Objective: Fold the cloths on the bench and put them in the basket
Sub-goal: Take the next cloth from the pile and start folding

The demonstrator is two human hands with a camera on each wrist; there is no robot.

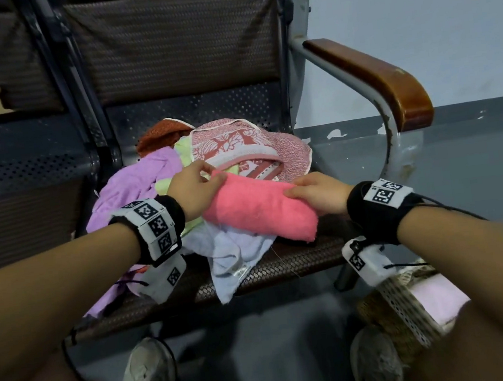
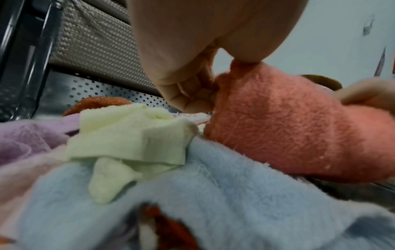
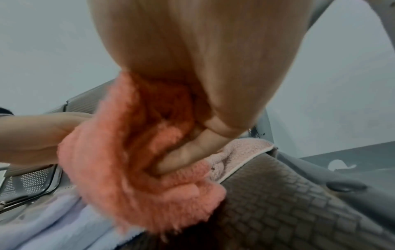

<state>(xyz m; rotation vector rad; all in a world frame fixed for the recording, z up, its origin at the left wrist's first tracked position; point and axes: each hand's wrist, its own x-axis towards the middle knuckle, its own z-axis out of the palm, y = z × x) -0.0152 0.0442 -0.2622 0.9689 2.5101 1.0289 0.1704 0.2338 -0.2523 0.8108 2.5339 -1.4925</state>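
A folded bright pink cloth [image 1: 258, 208] lies across the pile on the bench seat [image 1: 308, 256]. My left hand [image 1: 196, 185] pinches its far left end between thumb and fingers [image 2: 192, 94]. My right hand [image 1: 316, 194] grips its right end, the thumb on top and the fingers [image 3: 183, 152] curled underneath into the pink cloth [image 3: 132, 169]. Below it lie a light blue cloth [image 1: 235, 251], a pale green cloth [image 2: 128, 138], a purple cloth [image 1: 136, 184] and a red-and-white patterned towel [image 1: 238, 144]. The woven basket [image 1: 395, 308] stands on the floor at lower right, holding a folded pale pink cloth [image 1: 438, 297].
A wooden armrest [image 1: 378, 75] on a grey metal frame bounds the seat on the right. An orange cloth [image 1: 159, 135] lies at the back of the pile. The perforated backrest [image 1: 177, 42] rises behind. My shoes [image 1: 148, 371] stand on the grey floor below the seat.
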